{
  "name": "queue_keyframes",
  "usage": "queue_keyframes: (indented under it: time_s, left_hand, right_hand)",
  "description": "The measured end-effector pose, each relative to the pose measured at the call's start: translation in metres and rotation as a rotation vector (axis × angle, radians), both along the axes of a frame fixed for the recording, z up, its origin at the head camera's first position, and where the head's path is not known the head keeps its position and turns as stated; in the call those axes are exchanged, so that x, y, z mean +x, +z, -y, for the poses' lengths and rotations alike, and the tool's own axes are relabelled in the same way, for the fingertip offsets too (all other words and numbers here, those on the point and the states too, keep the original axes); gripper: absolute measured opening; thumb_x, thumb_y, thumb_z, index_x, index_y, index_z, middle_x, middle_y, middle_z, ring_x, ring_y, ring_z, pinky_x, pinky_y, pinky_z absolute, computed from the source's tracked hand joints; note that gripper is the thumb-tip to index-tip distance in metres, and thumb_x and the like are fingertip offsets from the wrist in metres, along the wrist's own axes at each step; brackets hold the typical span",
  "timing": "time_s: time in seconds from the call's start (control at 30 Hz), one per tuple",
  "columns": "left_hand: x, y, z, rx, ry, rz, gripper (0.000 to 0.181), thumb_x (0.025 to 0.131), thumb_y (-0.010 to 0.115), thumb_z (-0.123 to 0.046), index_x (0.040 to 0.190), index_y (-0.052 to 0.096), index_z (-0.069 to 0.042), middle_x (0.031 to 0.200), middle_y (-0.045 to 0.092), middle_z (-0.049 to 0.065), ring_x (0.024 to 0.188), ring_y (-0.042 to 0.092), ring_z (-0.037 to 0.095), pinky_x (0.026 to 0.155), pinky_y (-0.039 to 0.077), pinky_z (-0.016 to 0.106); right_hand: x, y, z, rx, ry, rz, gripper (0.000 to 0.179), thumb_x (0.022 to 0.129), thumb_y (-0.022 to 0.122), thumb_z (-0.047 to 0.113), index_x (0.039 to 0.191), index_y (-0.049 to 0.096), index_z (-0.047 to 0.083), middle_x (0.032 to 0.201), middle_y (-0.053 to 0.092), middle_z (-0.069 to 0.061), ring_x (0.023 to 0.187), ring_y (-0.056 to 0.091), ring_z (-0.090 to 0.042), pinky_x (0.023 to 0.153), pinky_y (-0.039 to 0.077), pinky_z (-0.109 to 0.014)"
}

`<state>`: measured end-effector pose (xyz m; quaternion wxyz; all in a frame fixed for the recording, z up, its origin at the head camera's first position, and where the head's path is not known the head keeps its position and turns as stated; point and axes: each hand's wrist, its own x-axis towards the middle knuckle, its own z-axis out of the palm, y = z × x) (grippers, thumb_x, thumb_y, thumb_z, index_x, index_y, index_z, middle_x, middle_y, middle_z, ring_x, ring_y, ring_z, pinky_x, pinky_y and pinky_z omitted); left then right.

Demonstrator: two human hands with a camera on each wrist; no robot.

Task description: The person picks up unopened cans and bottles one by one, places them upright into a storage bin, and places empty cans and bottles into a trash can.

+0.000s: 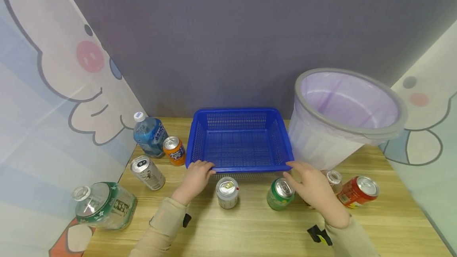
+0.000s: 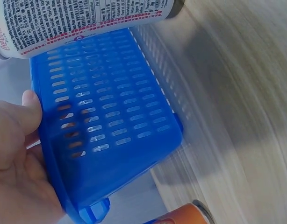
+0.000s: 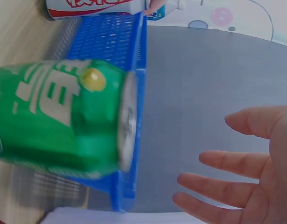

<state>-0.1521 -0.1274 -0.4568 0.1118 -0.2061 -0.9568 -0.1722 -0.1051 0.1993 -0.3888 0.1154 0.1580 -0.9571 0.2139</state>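
A blue plastic basket (image 1: 237, 148) with slotted walls stands on the table against the grey wall. My left hand (image 1: 195, 179) grips its rim near the front left corner; in the left wrist view the thumb (image 2: 30, 105) lies outside the rim and the other fingers go behind it. Close to the front right corner is my right hand (image 1: 310, 183), its fingers spread and apart from the rim in the right wrist view. A green can (image 1: 281, 194) stands beside this hand, not held. Between the hands a silver-white Coca-Cola can (image 1: 227, 192) stands before the basket.
Left of the basket are a blue bottle (image 1: 150, 136), an orange can (image 1: 174, 151), a whitish can (image 1: 148, 173) and a clear green-labelled bottle (image 1: 107, 205). A lined bin (image 1: 321, 146) stands right, with a red can (image 1: 358, 191) and a partly hidden clear bottle (image 1: 333, 178) before it.
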Motion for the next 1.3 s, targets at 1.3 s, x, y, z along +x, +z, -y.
queue_keyframes:
  time_s: [1.3]
  left_hand:
    - [0.002,-0.003,0.000,-0.029,-0.003,-0.032,0.022,0.087,0.064,-0.024,0.102,0.069,-0.009,0.090,0.068,0.003,0.079,0.055,0.021,0.070,0.038,0.033]
  right_hand:
    - [0.017,0.036,-0.109,-0.064,-0.204,0.116,0.038,0.096,0.054,0.026,0.118,0.060,-0.003,0.114,0.060,-0.033,0.078,0.066,-0.045,0.066,0.048,-0.062]
